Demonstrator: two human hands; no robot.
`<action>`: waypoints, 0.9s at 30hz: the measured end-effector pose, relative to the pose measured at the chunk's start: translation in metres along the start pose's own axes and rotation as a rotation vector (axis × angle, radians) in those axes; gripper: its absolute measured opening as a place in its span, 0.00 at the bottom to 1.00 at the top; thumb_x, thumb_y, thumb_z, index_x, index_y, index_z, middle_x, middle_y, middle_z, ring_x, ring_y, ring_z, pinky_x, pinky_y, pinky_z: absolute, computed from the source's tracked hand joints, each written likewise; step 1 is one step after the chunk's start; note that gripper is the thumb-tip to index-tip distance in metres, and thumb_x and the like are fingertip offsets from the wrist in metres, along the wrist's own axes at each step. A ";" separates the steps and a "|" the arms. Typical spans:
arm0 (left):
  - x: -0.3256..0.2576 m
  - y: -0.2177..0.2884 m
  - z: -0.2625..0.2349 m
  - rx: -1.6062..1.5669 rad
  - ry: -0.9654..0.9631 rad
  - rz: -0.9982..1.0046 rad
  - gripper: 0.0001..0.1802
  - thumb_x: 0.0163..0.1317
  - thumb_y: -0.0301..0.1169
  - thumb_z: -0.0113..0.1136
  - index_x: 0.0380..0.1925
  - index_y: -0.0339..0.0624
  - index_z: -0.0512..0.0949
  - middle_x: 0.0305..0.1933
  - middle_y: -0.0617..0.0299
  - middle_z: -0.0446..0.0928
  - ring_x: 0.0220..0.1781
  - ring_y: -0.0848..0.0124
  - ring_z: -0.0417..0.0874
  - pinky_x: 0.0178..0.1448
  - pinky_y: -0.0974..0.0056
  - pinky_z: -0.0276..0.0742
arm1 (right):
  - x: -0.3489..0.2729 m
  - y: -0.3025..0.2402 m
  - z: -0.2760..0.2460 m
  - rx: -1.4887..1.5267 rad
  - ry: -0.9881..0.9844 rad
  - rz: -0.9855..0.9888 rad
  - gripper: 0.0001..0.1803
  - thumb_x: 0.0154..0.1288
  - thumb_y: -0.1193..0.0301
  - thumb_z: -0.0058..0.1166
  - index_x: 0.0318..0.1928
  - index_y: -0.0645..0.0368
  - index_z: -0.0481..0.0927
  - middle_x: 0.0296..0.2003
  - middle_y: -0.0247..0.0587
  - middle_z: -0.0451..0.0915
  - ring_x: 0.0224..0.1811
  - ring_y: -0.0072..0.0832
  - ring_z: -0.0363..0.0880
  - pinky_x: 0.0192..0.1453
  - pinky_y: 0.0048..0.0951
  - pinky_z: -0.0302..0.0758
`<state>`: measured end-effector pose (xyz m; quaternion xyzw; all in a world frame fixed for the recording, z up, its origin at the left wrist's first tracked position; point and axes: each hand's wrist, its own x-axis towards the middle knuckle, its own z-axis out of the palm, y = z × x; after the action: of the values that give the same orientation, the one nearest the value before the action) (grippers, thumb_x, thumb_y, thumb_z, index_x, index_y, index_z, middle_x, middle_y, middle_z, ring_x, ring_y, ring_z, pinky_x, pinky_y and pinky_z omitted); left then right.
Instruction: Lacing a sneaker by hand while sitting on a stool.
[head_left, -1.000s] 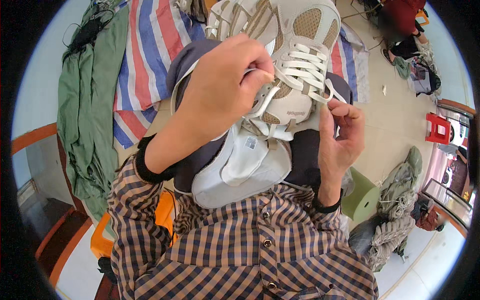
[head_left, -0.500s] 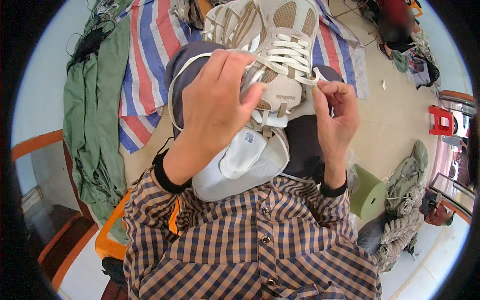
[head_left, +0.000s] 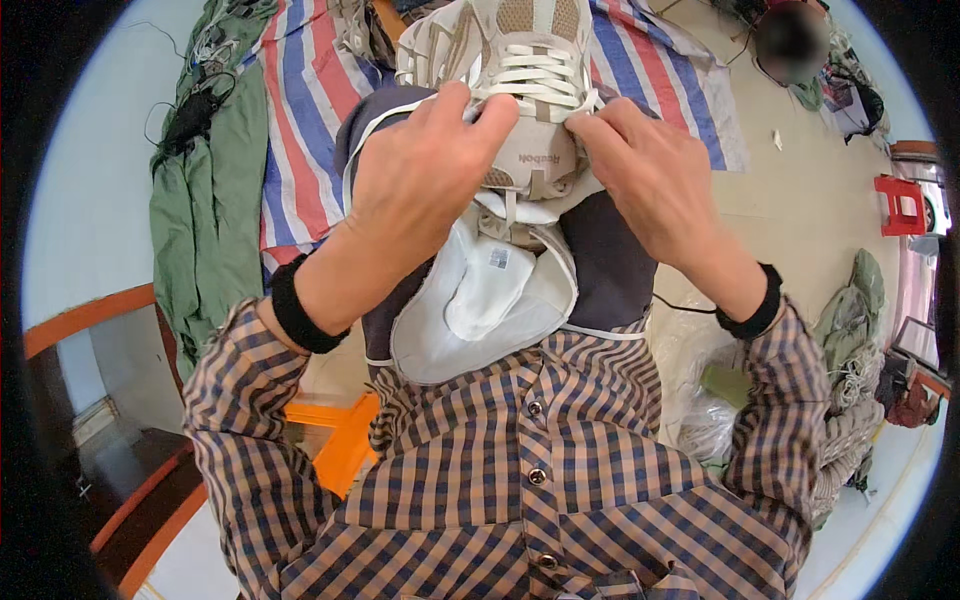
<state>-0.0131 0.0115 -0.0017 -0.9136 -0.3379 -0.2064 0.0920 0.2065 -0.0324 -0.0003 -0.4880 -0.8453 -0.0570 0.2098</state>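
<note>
Left hand (head_left: 425,165), eleven o'clock: thumb and forefinger narrowed, apparently pinching flat white lace (head_left: 540,75). Right hand (head_left: 650,175), two o'clock: just rolled knuckles-up and closer to the left; fingertips hidden, I cannot tell its grip. I judge the lacing now flanked tightly. Beige-and-white mesh shoe (head_left: 540,160), twelve. Beyond: red-white-blue striped sheet (head_left: 290,120), ten-thirty; red plastic stool (head_left: 900,190), toward three.

Both hands (head_left: 425,165) pinching wht laces (head_left: 545,75) of tan/wht shoe (head_left: 542,145); red stool (head_left: 897,187) far R.
</note>
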 end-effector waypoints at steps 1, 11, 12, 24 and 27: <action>0.001 0.000 -0.002 0.029 -0.035 0.039 0.19 0.44 0.22 0.61 0.38 0.47 0.70 0.30 0.62 0.69 0.33 0.68 0.81 0.27 0.67 0.74 | 0.001 -0.001 -0.002 -0.070 -0.078 -0.021 0.13 0.47 0.77 0.58 0.37 0.57 0.74 0.32 0.38 0.74 0.35 0.35 0.80 0.34 0.33 0.75; 0.020 -0.005 -0.001 0.344 -0.247 0.228 0.14 0.48 0.29 0.56 0.38 0.43 0.75 0.39 0.62 0.74 0.44 0.70 0.78 0.38 0.67 0.76 | 0.016 0.018 0.016 -0.160 0.100 -0.245 0.08 0.48 0.70 0.56 0.31 0.55 0.75 0.35 0.38 0.72 0.41 0.33 0.77 0.38 0.33 0.74; 0.023 -0.009 0.001 0.283 -0.065 0.349 0.14 0.47 0.30 0.56 0.37 0.43 0.75 0.38 0.63 0.74 0.44 0.70 0.78 0.39 0.67 0.75 | 0.016 0.020 0.016 -0.108 0.145 -0.292 0.08 0.48 0.69 0.56 0.30 0.55 0.75 0.35 0.37 0.71 0.41 0.32 0.76 0.39 0.32 0.73; -0.003 -0.008 -0.002 0.045 -0.002 -0.066 0.15 0.53 0.31 0.64 0.40 0.46 0.73 0.37 0.62 0.74 0.38 0.62 0.80 0.34 0.62 0.76 | -0.038 -0.067 0.014 0.588 -0.069 -0.090 0.11 0.55 0.70 0.54 0.39 0.58 0.74 0.32 0.41 0.70 0.35 0.37 0.75 0.37 0.32 0.73; -0.011 -0.004 0.005 -0.033 0.110 -0.167 0.15 0.52 0.32 0.66 0.39 0.46 0.74 0.33 0.63 0.74 0.33 0.62 0.80 0.31 0.63 0.75 | -0.011 -0.062 0.020 0.735 0.028 0.199 0.14 0.63 0.75 0.52 0.49 0.61 0.74 0.34 0.45 0.76 0.34 0.39 0.77 0.38 0.35 0.75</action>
<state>-0.0215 0.0097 -0.0105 -0.8708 -0.4041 -0.2689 0.0781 0.1529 -0.0676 -0.0161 -0.4592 -0.7548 0.2639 0.3870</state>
